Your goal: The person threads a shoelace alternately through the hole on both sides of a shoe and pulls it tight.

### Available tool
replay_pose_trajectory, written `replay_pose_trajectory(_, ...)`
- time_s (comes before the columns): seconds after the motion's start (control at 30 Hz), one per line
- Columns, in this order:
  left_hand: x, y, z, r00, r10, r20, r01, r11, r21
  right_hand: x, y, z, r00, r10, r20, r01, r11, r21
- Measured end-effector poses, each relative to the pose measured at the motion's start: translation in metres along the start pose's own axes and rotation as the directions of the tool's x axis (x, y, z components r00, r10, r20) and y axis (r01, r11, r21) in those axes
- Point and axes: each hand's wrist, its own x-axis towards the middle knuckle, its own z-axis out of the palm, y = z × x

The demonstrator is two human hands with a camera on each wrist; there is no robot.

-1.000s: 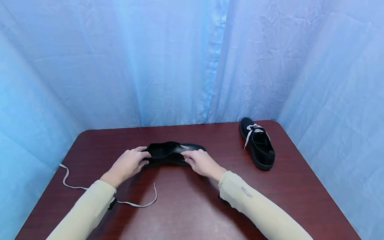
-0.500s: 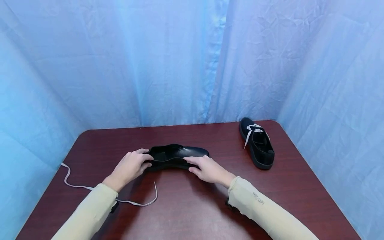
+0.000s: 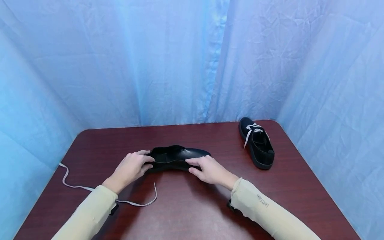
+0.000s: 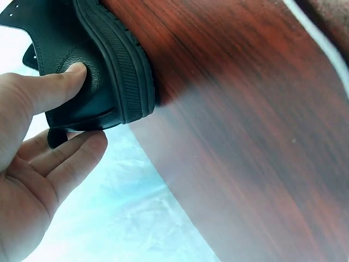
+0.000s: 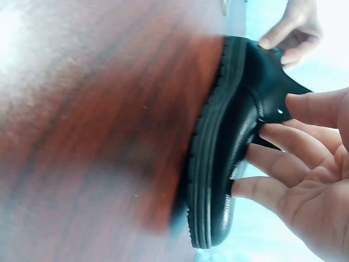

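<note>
A black leather shoe with a ridged sole and unthreaded eyelets lies sideways in the middle of the table, its toe to the right. At the heel, my left hand holds it. In the left wrist view the left thumb presses the side of the heel while the fingers wrap behind. My right hand holds the front part. The right wrist view shows its thumb at an eyelet flap and its other fingers over the top of the toe part. A loose pale shoelace lies in front, partly hidden under my left forearm.
At the back right of the red-brown table stands a black sneaker with white laces. Pale blue curtains enclose the table at the back and both sides.
The shoe has shifted slightly right and nearer, with both hands moving along. My right-hand fingers have loosened from a pinch on the near edge and spread more.
</note>
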Motion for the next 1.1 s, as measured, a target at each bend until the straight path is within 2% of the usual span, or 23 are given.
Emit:
replay_pose_trajectory(0.1, 0.001, 0.002, 0.000, 1.000, -0.004, 0.008, 0.004, 1.000, -0.012, -0.001, -0.004, -0.004, 1.000, -0.004, -0.021, 0.004, 1.000, -0.009)
replay_pose_trajectory(0.17, 0.002, 0.004, 0.003, 1.000, -0.011, 0.005, 0.011, 1.000, -0.022, -0.001, -0.008, -0.006, 0.998, -0.025, -0.064, 0.023, 0.999, -0.041)
replay_pose_trajectory(0.23, 0.002, 0.007, 0.005, 1.000, -0.014, 0.003, 0.014, 0.999, -0.029, -0.002, -0.015, -0.005, 0.990, -0.082, -0.114, 0.070, 0.992, -0.101)
replay_pose_trajectory(0.3, 0.002, 0.010, 0.007, 1.000, -0.013, 0.001, 0.013, 0.999, -0.033, -0.001, -0.025, -0.001, 0.970, -0.177, -0.164, 0.149, 0.974, -0.169)
replay_pose_trajectory(0.37, 0.002, 0.012, 0.008, 1.000, -0.013, -0.007, 0.012, 0.999, -0.037, 0.001, -0.037, 0.005, 0.940, -0.288, -0.182, 0.241, 0.939, -0.244)
replay_pose_trajectory(0.43, 0.002, 0.012, 0.007, 1.000, -0.009, -0.015, 0.009, 0.999, -0.040, 0.005, -0.050, 0.013, 0.907, -0.393, -0.149, 0.332, 0.887, -0.321)
replay_pose_trajectory(0.5, 0.004, 0.010, 0.006, 1.000, -0.013, -0.022, 0.012, 0.999, -0.047, 0.011, -0.060, 0.022, 0.878, -0.475, -0.056, 0.422, 0.824, -0.378)
replay_pose_trajectory(0.57, 0.005, 0.005, 0.005, 1.000, -0.018, -0.022, 0.017, 0.998, -0.063, 0.018, -0.068, 0.031, 0.852, -0.517, 0.082, 0.505, 0.771, -0.388)
replay_pose_trajectory(0.63, 0.006, 0.002, 0.004, 1.000, -0.027, -0.013, 0.026, 0.997, -0.079, 0.026, -0.073, 0.041, 0.825, -0.515, 0.232, 0.565, 0.743, -0.359)
replay_pose_trajectory(0.7, 0.006, -0.001, 0.004, 0.999, -0.034, -0.002, 0.034, 0.996, -0.087, 0.032, -0.076, 0.049, 0.804, -0.475, 0.359, 0.584, 0.744, -0.324)
replay_pose_trajectory(0.8, 0.005, -0.002, 0.004, 0.999, -0.037, 0.011, 0.037, 0.996, -0.086, 0.040, -0.077, 0.056, 0.797, -0.381, 0.469, 0.564, 0.749, -0.349)
replay_pose_trajectory(0.9, 0.005, -0.002, 0.006, 0.999, -0.038, 0.012, 0.039, 0.996, -0.085, 0.043, -0.077, 0.060, 0.801, -0.304, 0.515, 0.547, 0.722, -0.424)
replay_pose_trajectory(0.97, 0.005, -0.001, 0.007, 0.999, -0.041, 0.011, 0.042, 0.995, -0.089, 0.043, -0.076, 0.061, 0.801, -0.285, 0.527, 0.551, 0.694, -0.463)
replay_pose_trajectory(1.03, 0.005, -0.001, 0.008, 0.999, -0.044, 0.013, 0.045, 0.995, -0.092, 0.042, -0.074, 0.063, 0.804, -0.287, 0.520, 0.553, 0.681, -0.480)
replay_pose_trajectory(1.1, 0.005, 0.000, 0.008, 0.999, -0.047, 0.014, 0.048, 0.994, -0.095, 0.041, -0.071, 0.064, 0.816, -0.290, 0.500, 0.539, 0.694, -0.477)
